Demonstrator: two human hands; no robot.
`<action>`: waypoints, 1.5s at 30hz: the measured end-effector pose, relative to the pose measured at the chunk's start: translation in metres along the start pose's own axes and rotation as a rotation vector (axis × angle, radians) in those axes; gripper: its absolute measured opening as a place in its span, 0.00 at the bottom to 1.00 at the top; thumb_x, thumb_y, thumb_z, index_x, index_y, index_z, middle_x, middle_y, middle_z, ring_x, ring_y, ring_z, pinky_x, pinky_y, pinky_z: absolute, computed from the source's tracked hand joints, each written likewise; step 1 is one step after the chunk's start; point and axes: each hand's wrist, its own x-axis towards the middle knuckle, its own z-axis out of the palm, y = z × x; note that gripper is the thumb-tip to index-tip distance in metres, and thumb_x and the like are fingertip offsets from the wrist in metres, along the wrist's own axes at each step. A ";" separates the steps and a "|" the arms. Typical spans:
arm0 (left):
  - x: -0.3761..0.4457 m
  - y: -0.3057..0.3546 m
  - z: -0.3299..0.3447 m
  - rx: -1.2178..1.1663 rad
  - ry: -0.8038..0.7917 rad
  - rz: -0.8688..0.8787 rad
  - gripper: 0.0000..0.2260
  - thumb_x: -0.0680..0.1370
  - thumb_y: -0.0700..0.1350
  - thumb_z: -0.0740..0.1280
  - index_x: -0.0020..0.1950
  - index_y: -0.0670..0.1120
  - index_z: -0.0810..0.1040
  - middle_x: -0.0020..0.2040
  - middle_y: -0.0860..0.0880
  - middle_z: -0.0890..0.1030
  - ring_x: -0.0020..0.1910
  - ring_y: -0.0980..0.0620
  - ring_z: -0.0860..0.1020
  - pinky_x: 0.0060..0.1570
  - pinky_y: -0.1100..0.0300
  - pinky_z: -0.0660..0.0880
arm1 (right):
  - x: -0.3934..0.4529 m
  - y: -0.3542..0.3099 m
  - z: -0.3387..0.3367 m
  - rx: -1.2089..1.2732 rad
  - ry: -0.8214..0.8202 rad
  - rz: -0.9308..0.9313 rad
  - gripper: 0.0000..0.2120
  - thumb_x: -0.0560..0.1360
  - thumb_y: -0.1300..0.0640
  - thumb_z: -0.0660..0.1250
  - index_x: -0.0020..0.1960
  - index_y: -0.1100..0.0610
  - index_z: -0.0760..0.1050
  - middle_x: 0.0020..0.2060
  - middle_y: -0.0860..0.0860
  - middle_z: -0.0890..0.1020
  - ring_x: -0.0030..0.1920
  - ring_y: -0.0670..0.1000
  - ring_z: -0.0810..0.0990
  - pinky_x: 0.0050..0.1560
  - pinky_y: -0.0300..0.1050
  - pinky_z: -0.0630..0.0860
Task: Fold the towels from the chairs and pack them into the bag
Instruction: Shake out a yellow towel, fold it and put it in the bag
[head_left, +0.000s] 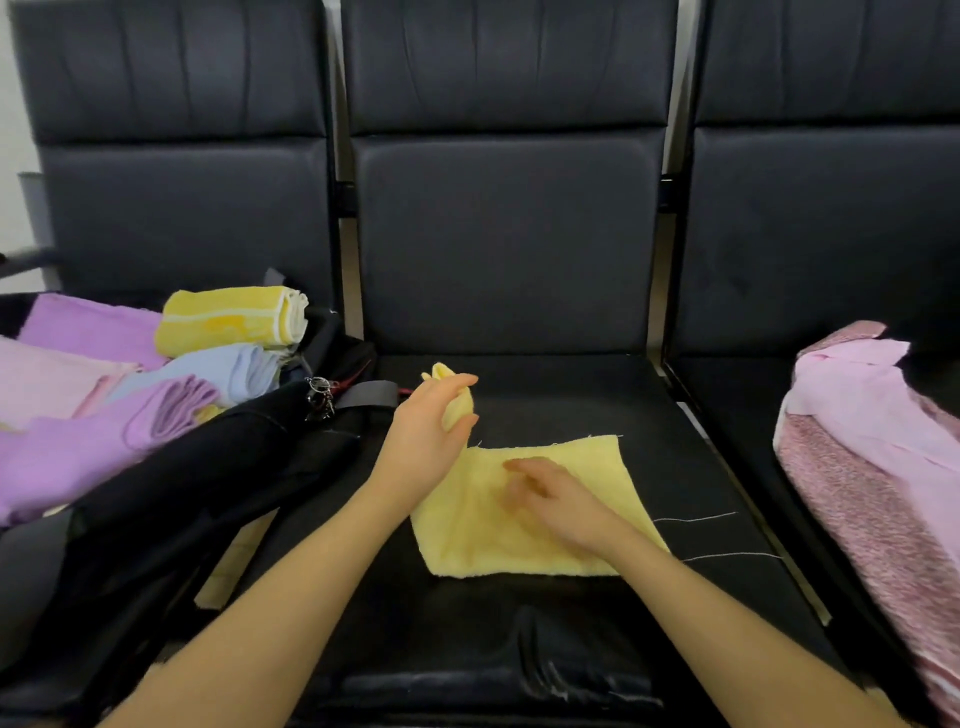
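Left hand (428, 434) pinches a lifted corner of the pale yellow towel (592, 499); right hand (558, 504), fingers loosely spread, presses the cloth flat just beside it. Left of that hand, folded towels (228, 322) already fill the open black bag (218, 467). Right of the pressing hand, pink towels (872, 457) await folding. No legible writing.

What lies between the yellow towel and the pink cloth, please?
Only bare black seat between the yellow towel and pink cloth, with loose white threads, in the head view.
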 end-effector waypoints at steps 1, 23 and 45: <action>0.000 0.005 0.006 -0.008 -0.016 0.002 0.18 0.76 0.38 0.69 0.66 0.47 0.75 0.57 0.51 0.77 0.61 0.50 0.74 0.64 0.55 0.69 | -0.004 0.006 -0.008 -0.124 0.079 0.011 0.19 0.81 0.48 0.57 0.70 0.49 0.68 0.67 0.46 0.70 0.67 0.49 0.67 0.68 0.45 0.59; -0.037 -0.004 0.080 0.446 -0.657 -0.186 0.23 0.83 0.53 0.48 0.78 0.52 0.54 0.79 0.52 0.47 0.77 0.51 0.46 0.74 0.49 0.45 | -0.037 0.032 -0.035 -0.474 0.260 -0.024 0.20 0.82 0.46 0.53 0.73 0.47 0.65 0.74 0.44 0.62 0.73 0.45 0.59 0.69 0.43 0.46; -0.003 -0.064 0.078 0.634 -0.572 -0.196 0.26 0.82 0.57 0.42 0.78 0.53 0.38 0.77 0.53 0.35 0.77 0.46 0.37 0.72 0.45 0.33 | 0.022 0.039 -0.008 -0.540 -0.027 0.014 0.26 0.82 0.41 0.41 0.78 0.44 0.45 0.77 0.41 0.41 0.75 0.42 0.36 0.70 0.55 0.27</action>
